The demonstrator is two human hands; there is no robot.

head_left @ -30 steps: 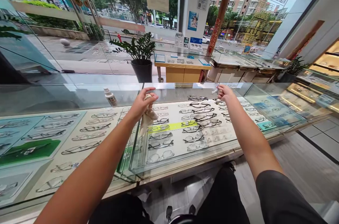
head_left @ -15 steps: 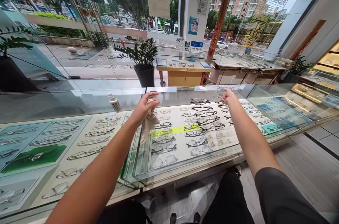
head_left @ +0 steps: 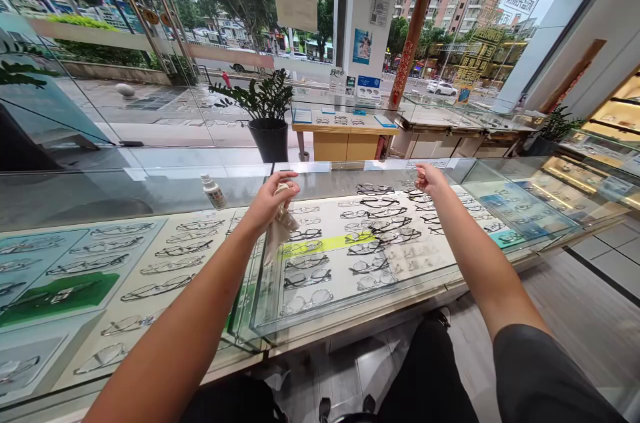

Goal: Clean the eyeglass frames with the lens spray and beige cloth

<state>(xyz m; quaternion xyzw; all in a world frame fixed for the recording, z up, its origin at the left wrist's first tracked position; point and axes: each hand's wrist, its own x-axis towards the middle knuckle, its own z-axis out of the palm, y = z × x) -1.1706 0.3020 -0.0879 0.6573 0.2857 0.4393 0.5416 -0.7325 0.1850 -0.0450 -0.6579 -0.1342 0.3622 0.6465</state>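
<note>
My left hand [head_left: 278, 195] is closed on a crumpled beige cloth [head_left: 281, 228] that hangs below the fingers, over the near-left part of the glass display case [head_left: 320, 311]. Farther right, my right hand [head_left: 431, 179] has its fingers curled together close to the far edge of the case top. Whether anything is between those fingers I cannot make out. A printed strip [head_left: 427, 163] lies along that far edge, just behind the right hand. Rows of eyeglasses [head_left: 389, 212] sit under the glass between my forearms.
A small white bottle [head_left: 213, 192] with a printed label stands on the glass to the left. More eyeglasses [head_left: 183, 248] fill the left case. Beyond the counter are a potted plant [head_left: 269, 136] and a wooden display table [head_left: 345, 143].
The right hand has shifted slightly left, its extended finger now curled in. The left hand keeps the cloth in nearly the same place. The view has turned a little.
</note>
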